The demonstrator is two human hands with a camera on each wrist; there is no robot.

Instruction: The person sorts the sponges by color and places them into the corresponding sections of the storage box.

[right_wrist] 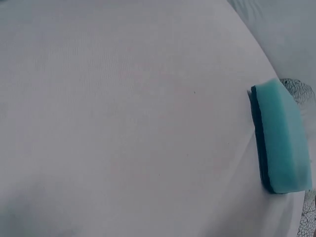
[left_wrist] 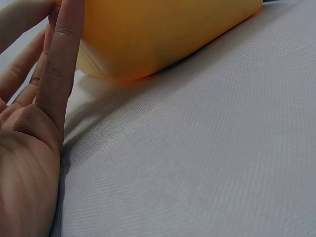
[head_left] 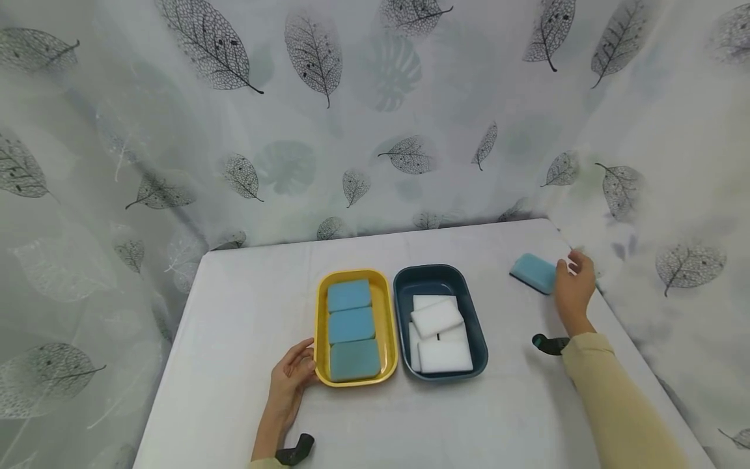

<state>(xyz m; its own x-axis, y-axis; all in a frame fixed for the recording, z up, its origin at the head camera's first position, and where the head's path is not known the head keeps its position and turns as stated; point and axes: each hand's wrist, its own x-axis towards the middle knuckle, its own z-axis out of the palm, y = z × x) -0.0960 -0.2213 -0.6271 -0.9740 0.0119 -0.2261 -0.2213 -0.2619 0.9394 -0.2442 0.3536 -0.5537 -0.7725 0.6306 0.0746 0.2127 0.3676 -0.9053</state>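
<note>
My left hand (head_left: 291,372) is at the left side of a yellow tray (head_left: 385,339), its thumb and fingers holding the rim. In the left wrist view, the fingers (left_wrist: 59,69) reach up against the tray's outer wall (left_wrist: 163,34). Three blue sponges (head_left: 350,326) lie in a column inside the tray. On the far right, my right hand (head_left: 574,290) is beside another blue sponge (head_left: 534,272) and overlaps its right end. The right wrist view shows this sponge (right_wrist: 284,138) with a dark layer on one face, resting on the table; no fingers are seen around it there.
A dark blue tray (head_left: 482,345) with several white sponges (head_left: 444,355), some stacked, stands just right of the yellow one. Both are on a table with a white cover (head_left: 252,293). Leaf-patterned curtains (head_left: 351,150) hang behind and along the sides.
</note>
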